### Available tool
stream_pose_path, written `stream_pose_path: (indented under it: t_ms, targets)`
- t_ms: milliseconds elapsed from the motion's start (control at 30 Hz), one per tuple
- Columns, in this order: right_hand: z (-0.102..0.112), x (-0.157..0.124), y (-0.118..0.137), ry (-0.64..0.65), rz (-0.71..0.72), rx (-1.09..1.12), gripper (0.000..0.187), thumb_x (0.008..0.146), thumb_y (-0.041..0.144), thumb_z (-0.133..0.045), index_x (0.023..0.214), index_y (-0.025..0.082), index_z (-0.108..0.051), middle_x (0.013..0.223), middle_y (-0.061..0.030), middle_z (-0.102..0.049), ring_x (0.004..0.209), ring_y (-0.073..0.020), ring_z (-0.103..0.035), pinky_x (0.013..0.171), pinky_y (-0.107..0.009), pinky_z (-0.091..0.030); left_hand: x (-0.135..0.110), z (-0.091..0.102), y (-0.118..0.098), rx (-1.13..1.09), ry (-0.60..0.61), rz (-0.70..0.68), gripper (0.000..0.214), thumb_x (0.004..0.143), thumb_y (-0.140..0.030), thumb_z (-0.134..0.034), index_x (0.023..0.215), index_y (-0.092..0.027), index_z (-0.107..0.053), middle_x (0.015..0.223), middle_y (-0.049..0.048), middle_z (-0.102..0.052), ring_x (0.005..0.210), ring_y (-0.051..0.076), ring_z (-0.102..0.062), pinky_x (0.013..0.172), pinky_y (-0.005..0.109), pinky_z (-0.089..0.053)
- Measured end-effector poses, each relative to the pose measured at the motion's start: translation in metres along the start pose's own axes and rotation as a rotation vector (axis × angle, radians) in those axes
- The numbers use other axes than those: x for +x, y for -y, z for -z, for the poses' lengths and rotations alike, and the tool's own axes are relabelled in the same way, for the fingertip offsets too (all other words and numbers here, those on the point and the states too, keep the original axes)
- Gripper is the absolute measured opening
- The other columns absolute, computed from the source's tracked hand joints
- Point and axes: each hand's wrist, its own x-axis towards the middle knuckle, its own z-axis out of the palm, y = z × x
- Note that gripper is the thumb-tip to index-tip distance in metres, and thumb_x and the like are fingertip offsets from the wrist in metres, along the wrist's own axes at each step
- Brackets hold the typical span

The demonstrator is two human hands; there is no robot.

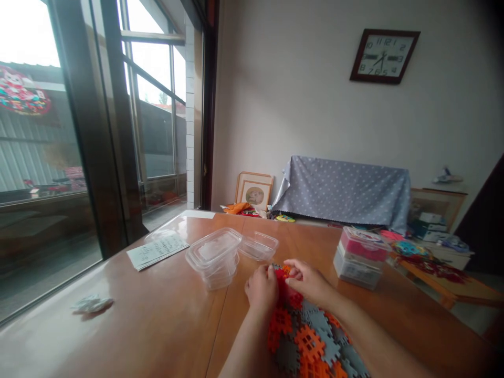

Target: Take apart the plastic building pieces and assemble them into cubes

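My left hand (263, 287) is closed, its fingers gripping the left side of some red interlocking plastic tiles (290, 297). From the other side my right hand (309, 279) pinches the same red tiles with thumb and fingers. The exact grip is partly hidden behind the hands. A bit of orange and grey shows at the far end of the piece. Below, between my forearms, lies a pile of notched orange tiles (310, 343) and grey tiles (288, 356) on the table. The orange ones have grid-like openings.
Clear plastic containers (214, 252) stand beyond my left hand on the wooden table (177, 315). Stacked boxes (360, 257) are at the right. Handwritten papers (157, 251) and a crumpled wrapper (91, 303) lie left. A glass window (157, 115) borders the left side.
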Motion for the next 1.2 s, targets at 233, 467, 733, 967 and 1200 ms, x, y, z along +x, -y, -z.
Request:
stream_pose_path:
  t_ms: [233, 467, 733, 967, 1200]
  targets:
    - [-0.009, 0.032, 0.0, -0.105, -0.145, 0.086, 0.035, 0.084, 0.041, -0.058, 0.11, 0.022, -0.071, 0.104, -0.0055, -0.077, 0.099, -0.0237, -0.07, 0.086, -0.034, -0.055, -0.002, 0.008, 0.002, -0.157, -0.076, 0.102, 0.053, 0.104, -0.042, -0.017, 0.116, -0.021, -0.065, 0.122, 0.0103, -0.073, 0.113, 0.028, -0.066, 0.094, 0.038, -0.046]
    - [-0.039, 0.067, -0.015, 0.018, -0.2, -0.015, 0.041, 0.058, 0.033, -0.082, 0.096, 0.022, -0.075, 0.096, -0.0032, -0.079, 0.099, -0.0269, -0.072, 0.086, -0.034, -0.054, -0.003, -0.003, 0.004, -0.153, -0.113, 0.08, 0.042, 0.101, -0.033, -0.028, 0.121, -0.024, -0.064, 0.125, 0.0086, -0.071, 0.121, 0.025, -0.062, 0.108, 0.043, -0.037]
    - [-0.048, 0.073, -0.015, 0.126, -0.301, 0.044, 0.012, 0.059, 0.026, -0.074, 0.065, 0.019, -0.065, 0.055, 0.0024, -0.067, 0.056, -0.0153, -0.061, 0.053, -0.023, -0.045, -0.003, -0.011, 0.004, -0.076, -0.088, 0.054, 0.033, 0.095, -0.029, -0.04, 0.118, -0.024, -0.064, 0.123, 0.0076, -0.071, 0.122, 0.026, -0.059, 0.114, 0.048, -0.029]
    - [-0.013, 0.044, -0.002, 0.071, -0.199, 0.118, 0.015, 0.07, 0.027, -0.069, 0.082, 0.02, -0.065, 0.072, 0.0023, -0.069, 0.066, -0.014, -0.06, 0.061, -0.023, -0.046, -0.001, -0.006, 0.0, -0.087, -0.076, 0.067, 0.036, 0.097, -0.029, -0.036, 0.119, -0.023, -0.064, 0.126, 0.0089, -0.07, 0.123, 0.026, -0.059, 0.11, 0.046, -0.033]
    - [0.026, -0.029, 0.01, 0.159, -0.113, 0.196, 0.033, 0.085, 0.053, -0.067, 0.093, 0.021, -0.069, 0.085, 0.0001, -0.071, 0.08, -0.0182, -0.064, 0.072, -0.027, -0.051, -0.002, -0.002, -0.002, -0.056, -0.058, 0.035, 0.038, 0.099, -0.044, -0.036, 0.109, -0.025, -0.068, 0.117, 0.0086, -0.074, 0.116, 0.029, -0.063, 0.104, 0.046, -0.038]
